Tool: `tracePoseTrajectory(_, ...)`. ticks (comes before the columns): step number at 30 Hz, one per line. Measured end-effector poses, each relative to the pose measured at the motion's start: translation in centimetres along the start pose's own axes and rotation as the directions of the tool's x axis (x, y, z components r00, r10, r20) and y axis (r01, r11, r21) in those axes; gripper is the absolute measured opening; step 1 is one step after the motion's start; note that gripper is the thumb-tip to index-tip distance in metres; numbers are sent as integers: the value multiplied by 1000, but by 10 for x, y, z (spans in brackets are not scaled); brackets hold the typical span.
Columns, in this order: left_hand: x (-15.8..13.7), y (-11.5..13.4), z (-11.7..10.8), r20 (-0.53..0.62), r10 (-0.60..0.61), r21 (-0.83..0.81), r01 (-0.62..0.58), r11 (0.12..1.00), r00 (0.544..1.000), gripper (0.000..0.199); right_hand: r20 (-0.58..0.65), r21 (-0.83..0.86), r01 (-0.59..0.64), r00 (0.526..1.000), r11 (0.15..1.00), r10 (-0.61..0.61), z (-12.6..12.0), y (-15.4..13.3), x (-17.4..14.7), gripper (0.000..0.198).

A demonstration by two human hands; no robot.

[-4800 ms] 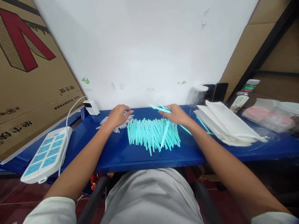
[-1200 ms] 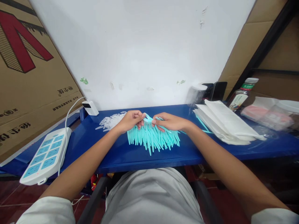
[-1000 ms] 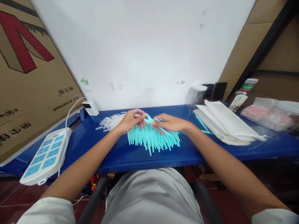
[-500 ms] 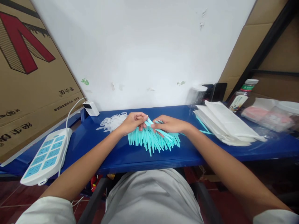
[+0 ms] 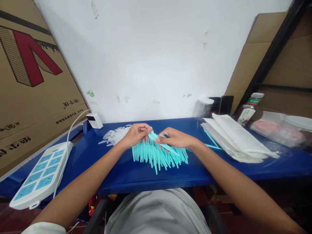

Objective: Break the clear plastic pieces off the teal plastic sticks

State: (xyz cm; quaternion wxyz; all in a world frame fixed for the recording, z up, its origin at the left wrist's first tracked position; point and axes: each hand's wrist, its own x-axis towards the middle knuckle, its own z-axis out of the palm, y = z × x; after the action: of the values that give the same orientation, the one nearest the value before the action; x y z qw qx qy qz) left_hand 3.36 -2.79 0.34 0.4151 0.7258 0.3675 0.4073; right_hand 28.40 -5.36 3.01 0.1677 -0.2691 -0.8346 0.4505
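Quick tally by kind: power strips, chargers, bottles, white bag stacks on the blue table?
power strip: 1
charger: 1
bottle: 1
white bag stack: 1
Total: 4
The teal sticks are too many to count.

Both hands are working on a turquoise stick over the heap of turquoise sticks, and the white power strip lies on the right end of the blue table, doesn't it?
Not quite: the head view shows the white power strip at the left end of the blue table.
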Motion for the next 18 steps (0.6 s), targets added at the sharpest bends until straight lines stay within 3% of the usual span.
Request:
tracePoseTrajectory(2, 5, -7, -19, -137, 11, 0, -11, 1000, 991, 44, -24, -35, -9, 1000, 999, 8, -3, 1, -1, 44)
tracePoseTrajectory(4, 9, -15, -45, -298, 11, 42, 1, 999, 955, 44, -172, -84, -56, 984, 995, 41, -7, 6, -1, 43)
tracePoseTrajectory(5, 11, -19, -59, -383, 13, 90, 24, 996, 924, 45, -274, -105, -97, 960, 990, 65, -9, 8, -1, 44)
tracePoseTrajectory(7, 11, -26, -84, -445, 10, 254, 116, 960, 895, 45, -399, -139, -192, 909, 971, 123, -12, 14, 1, 46)
tracePoseTrajectory(10, 10, -33, -105, -428, 100, 626, 215, 749, 898, 39, -384, -227, -301, 902, 926, 198, -11, 20, 4, 49)
tracePoseTrajectory(13, 7, -34, -106, -351, 163, 805, 209, 555, 922, 34, -407, -319, -377, 883, 870, 233, -6, 19, 5, 50)
tracePoseTrajectory(18, 6, -29, -95, -303, 160, 829, 177, 530, 940, 34, -423, -403, -458, 861, 792, 283, 1, 13, 6, 49)
